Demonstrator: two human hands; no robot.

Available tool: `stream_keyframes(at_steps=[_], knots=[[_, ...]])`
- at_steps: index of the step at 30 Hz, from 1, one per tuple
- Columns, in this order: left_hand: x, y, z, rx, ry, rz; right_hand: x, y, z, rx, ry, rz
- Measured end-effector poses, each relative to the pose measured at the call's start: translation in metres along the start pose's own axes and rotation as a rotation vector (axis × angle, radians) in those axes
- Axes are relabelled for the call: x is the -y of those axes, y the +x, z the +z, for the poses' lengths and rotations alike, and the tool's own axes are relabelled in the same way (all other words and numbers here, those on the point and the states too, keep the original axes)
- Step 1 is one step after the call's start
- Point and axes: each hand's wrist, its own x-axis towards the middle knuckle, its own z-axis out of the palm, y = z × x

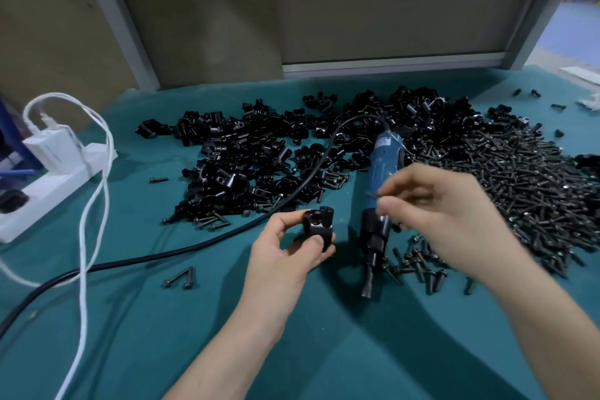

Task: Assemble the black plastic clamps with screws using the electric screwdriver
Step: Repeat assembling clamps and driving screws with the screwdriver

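Head view: the left hand (285,256) is raised just above the green tabletop (136,341), thumb and fingers curled around a black plastic clamp (319,224) whose two round bosses point up and far. The right hand (451,214) hovers to the right of it, blurred, with thumb and forefinger pressed together on a small thin piece (373,195) too smeared to name.

Between the two hands an electric screwdriver (383,169) lies on the tabletop, blue body toward the far side and black nose pointing near. Its black cord (201,245) leaves the far end, arches over the parts and runs left and near across the tabletop.

Beyond the hands a wide heap of black clamps (259,153) spreads from left of centre to the far right. A dense pile of dark screws (519,185) fills the right side, reaching down beside the screwdriver's nose and passing under the right hand. Two loose screws (180,278) lie side by side, near and left of the left hand.

At the far left a white power strip (42,195) sits on the tabletop with a white charger (53,146) plugged in, and a white cable (86,237) loops from it toward the near edge.
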Motion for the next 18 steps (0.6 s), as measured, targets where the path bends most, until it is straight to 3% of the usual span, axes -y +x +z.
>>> stream_keyframes(at_steps=[4, 12, 18], knots=[[0.001, -0.001, 0.001, -0.002, 0.107, 0.067, 0.008, -0.013, 0.036, 0.125, 0.312, -0.097], [0.003, 0.001, 0.0, 0.006, 0.114, 0.149, 0.001, -0.015, 0.049, 0.033, 0.278, -0.11], [0.001, -0.003, -0.001, 0.017, 0.172, 0.285, 0.003, -0.017, 0.049, 0.057, 0.339, -0.139]])
